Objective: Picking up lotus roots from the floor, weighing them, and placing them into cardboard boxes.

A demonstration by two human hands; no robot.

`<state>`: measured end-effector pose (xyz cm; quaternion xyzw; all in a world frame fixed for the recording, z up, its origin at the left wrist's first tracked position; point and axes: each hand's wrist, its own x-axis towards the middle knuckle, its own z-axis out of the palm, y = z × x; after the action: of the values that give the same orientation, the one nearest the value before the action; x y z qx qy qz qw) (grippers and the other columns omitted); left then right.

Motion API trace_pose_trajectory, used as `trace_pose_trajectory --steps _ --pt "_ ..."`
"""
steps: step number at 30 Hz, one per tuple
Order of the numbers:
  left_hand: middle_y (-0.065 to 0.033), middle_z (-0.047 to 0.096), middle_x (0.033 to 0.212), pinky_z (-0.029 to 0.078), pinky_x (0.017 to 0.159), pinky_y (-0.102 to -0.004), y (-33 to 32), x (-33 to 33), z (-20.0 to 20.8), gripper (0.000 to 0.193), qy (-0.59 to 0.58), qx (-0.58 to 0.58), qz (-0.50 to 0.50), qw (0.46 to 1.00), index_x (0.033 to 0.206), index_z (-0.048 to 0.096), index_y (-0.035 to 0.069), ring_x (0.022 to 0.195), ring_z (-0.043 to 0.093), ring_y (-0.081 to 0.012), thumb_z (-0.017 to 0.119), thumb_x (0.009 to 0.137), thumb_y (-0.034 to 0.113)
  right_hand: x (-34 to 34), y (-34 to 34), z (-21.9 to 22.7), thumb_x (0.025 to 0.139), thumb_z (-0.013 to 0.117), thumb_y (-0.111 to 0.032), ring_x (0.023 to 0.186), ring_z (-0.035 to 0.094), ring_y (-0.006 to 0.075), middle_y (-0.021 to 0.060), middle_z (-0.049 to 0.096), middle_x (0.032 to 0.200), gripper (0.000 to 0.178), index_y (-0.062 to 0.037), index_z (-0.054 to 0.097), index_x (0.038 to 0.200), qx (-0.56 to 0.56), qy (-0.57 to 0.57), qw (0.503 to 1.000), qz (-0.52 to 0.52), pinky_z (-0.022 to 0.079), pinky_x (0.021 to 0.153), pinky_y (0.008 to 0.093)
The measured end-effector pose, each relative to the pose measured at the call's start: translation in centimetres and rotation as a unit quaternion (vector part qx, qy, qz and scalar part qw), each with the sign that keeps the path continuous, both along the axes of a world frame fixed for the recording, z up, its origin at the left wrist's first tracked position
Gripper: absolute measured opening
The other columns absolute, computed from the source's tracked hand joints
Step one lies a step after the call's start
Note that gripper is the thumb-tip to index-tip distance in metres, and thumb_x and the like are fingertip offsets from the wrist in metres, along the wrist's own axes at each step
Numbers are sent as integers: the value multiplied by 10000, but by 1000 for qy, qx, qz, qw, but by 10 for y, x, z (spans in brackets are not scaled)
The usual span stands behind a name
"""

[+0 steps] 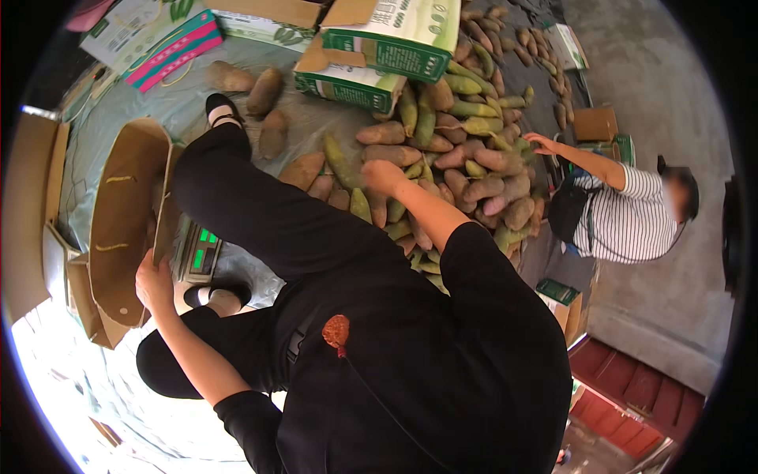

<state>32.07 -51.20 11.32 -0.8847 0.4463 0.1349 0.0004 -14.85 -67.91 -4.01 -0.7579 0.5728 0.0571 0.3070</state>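
Note:
My left hand (155,283) is closed on the near edge of a tall brown paper bag (126,213) with rope handles, which stands open at the left. Beside the bag, a digital scale (199,251) with a lit green display is partly hidden by it. My right hand (383,177) is stretched out over a big heap of long root vegetables (480,189), some green like radishes and others reddish-brown with soil on them. Its fingers are smeared by motion, and whatever may be in them cannot be made out.
Green-and-white cartons (391,35) are stacked beyond the heap. A pink-and-teal bag (175,51) lies at the far left. Several loose roots (265,91) rest on the plastic sheet near my foot. At the right, another person (624,205) in a striped shirt reaches toward the heap.

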Motion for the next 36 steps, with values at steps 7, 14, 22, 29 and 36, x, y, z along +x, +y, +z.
trace_pose_trajectory --steps 7,14,22,29,36 --pt "-165 653 881 468 722 -431 -5 -7 0 242 36 -49 -14 998 1010 633 101 823 612 -371 598 812 235 -114 19 -7 829 519 -186 1036 584 332 152 615 1113 261 -61 635 1027 102 192 967 -134 476 852 442" --pt "-164 654 884 469 733 -422 4 2 -8 238 23 -69 -15 997 1013 633 93 828 615 -368 583 814 214 -213 37 27 688 725 -362 976 606 360 257 630 988 532 41 605 1013 -60 123 871 -472 502 831 392" --pt "-174 647 896 469 749 -424 -13 -14 -5 265 -11 -52 -21 998 1037 631 87 864 614 -359 592 811 219 -298 60 -50 690 812 -122 858 598 223 105 601 1052 666 -4 439 1229 -67 -150 538 -827 521 722 377" --pt "-159 638 898 472 748 -447 -7 -14 2 192 -8 -38 11 999 966 633 123 879 602 -355 584 792 186 -315 65 -50 748 727 -405 785 532 230 25 591 925 306 -178 585 897 68 -257 597 -757 429 597 407" --pt "-131 647 902 485 760 -439 6 -11 10 215 -5 4 45 999 987 632 142 882 613 -331 599 781 195 -254 46 -27 785 706 -363 539 478 197 0 551 695 255 -166 553 735 107 -174 540 -816 385 487 331"
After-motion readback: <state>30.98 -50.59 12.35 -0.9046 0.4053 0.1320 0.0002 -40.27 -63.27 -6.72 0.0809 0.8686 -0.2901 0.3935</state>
